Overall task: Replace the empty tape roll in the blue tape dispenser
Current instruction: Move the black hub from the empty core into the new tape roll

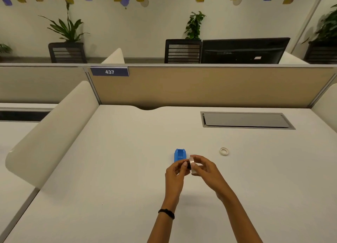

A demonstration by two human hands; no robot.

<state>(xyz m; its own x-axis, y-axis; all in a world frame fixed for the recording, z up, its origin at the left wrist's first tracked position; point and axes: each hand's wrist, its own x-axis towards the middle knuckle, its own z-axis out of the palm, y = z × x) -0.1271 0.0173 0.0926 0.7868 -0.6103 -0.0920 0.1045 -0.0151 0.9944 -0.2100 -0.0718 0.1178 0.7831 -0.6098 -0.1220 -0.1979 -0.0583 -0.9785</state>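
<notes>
Tape dispenser point(179, 155) is set mid-worktop point(113, 169); tape roll point(191, 164) is held just near of it; empty core point(224, 151) is left well right; hatch point(246, 120) is set far right.

A pale counter point(127, 169) with a closed grey cable hatch point(246, 120) set into its far right. Behind it, a tan partition point(200, 87) carrying a blue tag reading 437 point(109, 72). Beyond the partition: two black mesh chairs point(182, 51), a dark monitor point(242, 51), and leafy potted plants point(67, 28) against a white wall.
</notes>
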